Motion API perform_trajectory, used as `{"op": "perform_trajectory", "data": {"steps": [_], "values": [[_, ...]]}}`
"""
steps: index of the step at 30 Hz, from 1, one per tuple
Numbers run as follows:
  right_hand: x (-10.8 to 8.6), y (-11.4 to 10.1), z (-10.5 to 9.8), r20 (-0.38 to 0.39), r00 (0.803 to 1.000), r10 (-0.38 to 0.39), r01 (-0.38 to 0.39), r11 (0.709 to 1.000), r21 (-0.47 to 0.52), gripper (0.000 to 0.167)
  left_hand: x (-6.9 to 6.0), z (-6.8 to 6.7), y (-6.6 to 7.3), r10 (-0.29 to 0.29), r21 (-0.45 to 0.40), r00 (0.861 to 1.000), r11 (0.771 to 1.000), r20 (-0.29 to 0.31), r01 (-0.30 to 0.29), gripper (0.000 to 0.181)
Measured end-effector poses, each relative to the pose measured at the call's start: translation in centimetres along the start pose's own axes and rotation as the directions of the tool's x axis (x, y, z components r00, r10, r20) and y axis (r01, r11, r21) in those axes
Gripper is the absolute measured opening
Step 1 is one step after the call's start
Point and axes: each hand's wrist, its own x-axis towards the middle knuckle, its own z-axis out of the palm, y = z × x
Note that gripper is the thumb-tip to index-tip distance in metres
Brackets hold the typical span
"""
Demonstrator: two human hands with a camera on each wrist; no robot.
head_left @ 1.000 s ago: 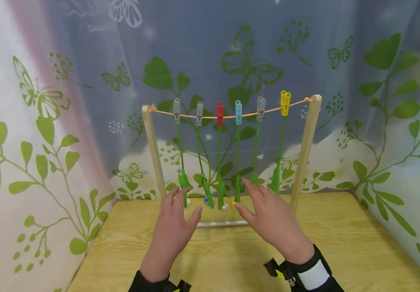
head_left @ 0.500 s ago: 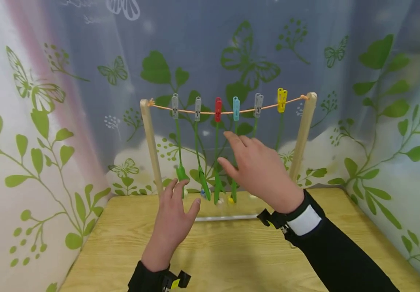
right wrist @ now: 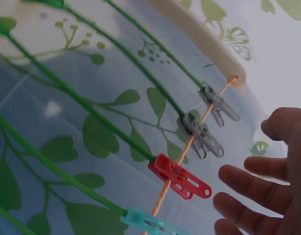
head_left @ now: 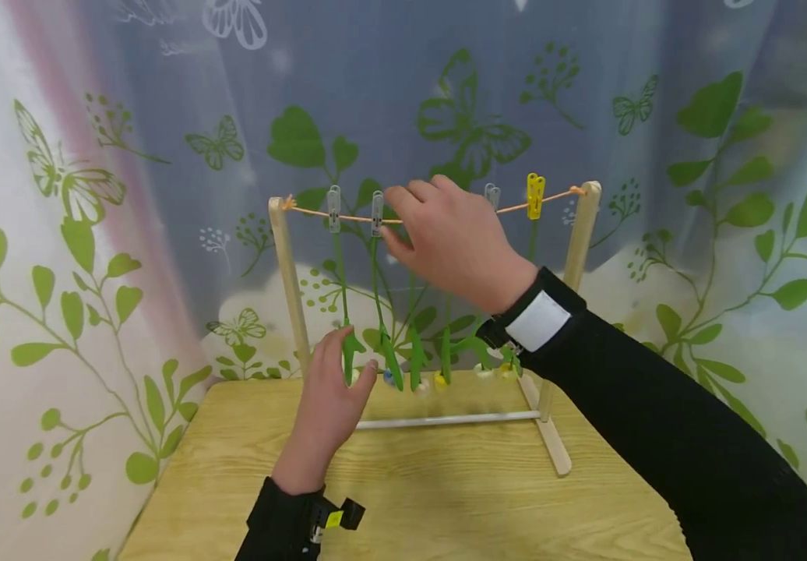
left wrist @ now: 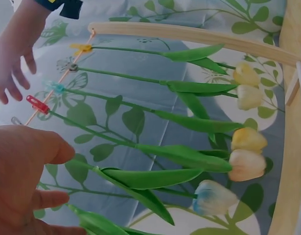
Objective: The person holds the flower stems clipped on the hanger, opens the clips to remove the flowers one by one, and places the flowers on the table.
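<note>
Artificial tulips hang heads-down from an orange string (right wrist: 189, 142), each stem held by a clothespin. My right hand (head_left: 456, 238) is raised in front of the string, hiding the red clothespin (right wrist: 179, 176) and the light blue clothespin (right wrist: 152, 223) from the head view. Its fingers are apart and hold nothing, close to the grey clothespin (head_left: 377, 214) second from the left. Lower down, my left hand (head_left: 329, 405) hovers by the leaves of the leftmost tulips, fingers spread. In the left wrist view a blue-white tulip (left wrist: 214, 198) and a pink-white tulip (left wrist: 246, 165) hang beyond it.
A wooden frame, with a left post (head_left: 291, 280) and a right post (head_left: 581, 234), carries the string. A pale crossbar (head_left: 445, 420) joins the posts low above the wood-grain table (head_left: 410, 491). A leaf-and-butterfly printed curtain (head_left: 165, 195) surrounds the back and sides.
My right hand has risen from the tulip leaves to the string and moved left, now covering the middle clothespins. My left hand has stayed nearly in place by the left tulips.
</note>
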Motion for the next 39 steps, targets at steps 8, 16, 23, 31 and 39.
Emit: {"op": "perform_trajectory", "data": {"steps": [8,16,23,31,39], "values": [[3.5,1.0,-0.5,0.048,0.998,-0.046,0.045,0.999,0.023,0.039,2.2,-1.3,0.8,-0.009,-0.103,1.0,0.995,-0.019,0.007,0.075],[6.4,2.0,-0.1,0.347,0.937,0.024,-0.107,0.969,0.222,0.044,4.6,-2.2,0.7,-0.09,-0.297,0.993,0.949,0.079,0.109,0.077],[8.9,2.4,0.1,0.516,0.857,0.006,-0.187,0.935,0.3,0.044,5.8,-2.7,0.9,-0.109,-0.334,0.99,0.933,0.09,0.133,0.074],[10.5,2.7,0.3,0.609,0.792,-0.043,-0.227,0.906,0.359,0.045,7.5,-3.4,1.8,-0.073,-0.31,0.995,0.946,0.064,0.089,0.067],[11.0,2.8,1.3,0.657,0.749,-0.092,-0.218,0.901,0.374,0.048,8.6,-4.2,2.9,-0.066,-0.364,0.996,0.928,0.052,0.08,0.057]]}}
